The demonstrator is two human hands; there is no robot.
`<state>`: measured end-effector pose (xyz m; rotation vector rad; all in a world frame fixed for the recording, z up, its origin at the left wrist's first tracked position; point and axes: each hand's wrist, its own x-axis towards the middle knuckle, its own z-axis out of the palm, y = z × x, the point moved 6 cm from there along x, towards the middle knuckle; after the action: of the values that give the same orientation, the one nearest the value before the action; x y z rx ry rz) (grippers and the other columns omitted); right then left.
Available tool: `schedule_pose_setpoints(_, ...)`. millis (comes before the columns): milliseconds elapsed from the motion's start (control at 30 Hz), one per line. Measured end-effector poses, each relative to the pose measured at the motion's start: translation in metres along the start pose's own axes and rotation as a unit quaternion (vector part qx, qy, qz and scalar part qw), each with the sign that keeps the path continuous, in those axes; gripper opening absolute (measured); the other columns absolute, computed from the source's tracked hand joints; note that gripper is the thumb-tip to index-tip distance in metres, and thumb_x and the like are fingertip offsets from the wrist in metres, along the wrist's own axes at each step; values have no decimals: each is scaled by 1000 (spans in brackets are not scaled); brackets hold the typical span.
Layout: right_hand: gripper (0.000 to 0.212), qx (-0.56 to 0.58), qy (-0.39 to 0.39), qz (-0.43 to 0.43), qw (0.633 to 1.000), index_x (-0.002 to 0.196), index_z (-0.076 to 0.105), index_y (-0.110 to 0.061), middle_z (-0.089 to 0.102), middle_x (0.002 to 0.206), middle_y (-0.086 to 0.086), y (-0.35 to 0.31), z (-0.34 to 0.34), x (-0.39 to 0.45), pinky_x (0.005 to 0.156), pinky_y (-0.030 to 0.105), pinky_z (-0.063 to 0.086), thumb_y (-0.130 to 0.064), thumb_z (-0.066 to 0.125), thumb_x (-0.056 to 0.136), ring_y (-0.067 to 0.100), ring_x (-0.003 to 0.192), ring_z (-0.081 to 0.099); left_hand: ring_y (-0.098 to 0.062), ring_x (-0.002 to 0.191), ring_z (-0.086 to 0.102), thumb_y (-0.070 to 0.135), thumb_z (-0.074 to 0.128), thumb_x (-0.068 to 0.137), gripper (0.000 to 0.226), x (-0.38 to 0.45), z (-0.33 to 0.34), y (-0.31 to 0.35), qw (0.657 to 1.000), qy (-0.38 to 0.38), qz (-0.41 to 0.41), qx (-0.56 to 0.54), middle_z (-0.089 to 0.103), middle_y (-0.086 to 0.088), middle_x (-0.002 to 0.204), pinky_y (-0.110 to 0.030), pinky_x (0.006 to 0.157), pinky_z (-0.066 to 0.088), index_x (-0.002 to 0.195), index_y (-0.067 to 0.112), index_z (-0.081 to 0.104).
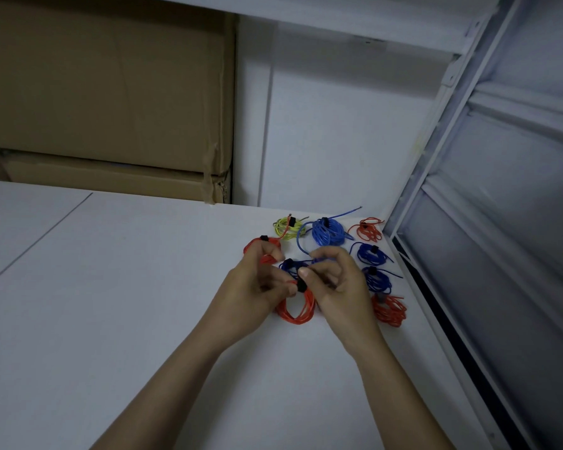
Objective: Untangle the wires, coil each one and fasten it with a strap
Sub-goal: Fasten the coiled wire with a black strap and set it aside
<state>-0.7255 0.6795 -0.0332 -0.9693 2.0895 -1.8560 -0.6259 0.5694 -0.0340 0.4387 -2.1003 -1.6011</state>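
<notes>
A coil of orange-red wire (294,308) hangs between my hands just above the white table (127,287). A black strap (302,285) wraps its top. My left hand (257,287) grips the coil's top from the left. My right hand (333,280) pinches the strap with thumb and fingers from the right. Behind my hands lie strapped coils: a red one (260,248), a dark blue one (291,264), a yellow-green one (286,225) and a large blue one (328,231).
More strapped coils lie along the table's right edge: red (368,228), dark blue (371,253), dark blue (378,278) and orange-red (391,309). Cardboard boxes (104,92) stand behind the table at left. A white metal rack frame (436,157) rises at right.
</notes>
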Motion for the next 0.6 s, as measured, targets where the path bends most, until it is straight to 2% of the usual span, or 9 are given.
schedule_pose_setpoints(133, 14, -69, 6, -68, 995, 81, 66, -30, 67, 77, -14, -11, -4, -5, 67, 12, 47, -18, 68, 87, 2, 77, 62, -19, 77, 68, -1, 67, 84, 30, -1, 2, 7, 999, 9, 36, -16, 71, -2, 82, -43, 74, 57, 94, 19, 47)
schedule_pose_setpoints(233, 15, -112, -39, -140, 983, 99, 70, -21, 64, 88, -24, -21, -3, -9, 70, 10, 46, -20, 58, 91, 3, 86, 61, -26, 78, 65, -3, 65, 85, 25, -1, 0, 10, 997, 37, 60, -24, 66, -5, 82, -48, 68, 56, 89, 16, 49)
schedule_pose_setpoints(300, 21, -141, -85, -149, 975, 109, 68, -20, 61, 95, -23, -24, -2, -11, 73, 12, 46, -22, 58, 90, 4, 91, 60, -23, 77, 64, -4, 63, 86, 23, 0, -1, 12, 996, 45, 71, -10, 63, -4, 81, -45, 67, 55, 88, 15, 50)
schedule_pose_setpoints(467, 20, -336, -111, -173, 919, 116, 58, -16, 51, 105, -6, -26, 5, -13, 81, 24, 43, -15, 52, 96, 11, 100, 46, -6, 77, 62, 6, 62, 90, 29, -2, 7, 16, 987, 26, 102, 121, 64, 8, 83, -31, 71, 54, 88, 33, 49)
schedule_pose_setpoints(533, 20, -374, -105, -179, 904, 116, 56, -12, 50, 108, 0, -25, 8, -12, 82, 24, 39, -12, 48, 97, 14, 105, 43, -8, 81, 61, 11, 57, 93, 18, -1, 13, 19, 972, 15, 127, 198, 65, 5, 90, -30, 75, 51, 96, 28, 53)
schedule_pose_setpoints(600, 19, -376, -95, -172, 905, 114, 56, -11, 50, 107, 2, -24, 9, -11, 82, 23, 37, -9, 48, 96, 17, 105, 44, -14, 88, 57, 15, 52, 97, 13, 1, 16, 21, 954, 8, 133, 268, 63, 1, 101, -28, 77, 47, 108, 17, 57)
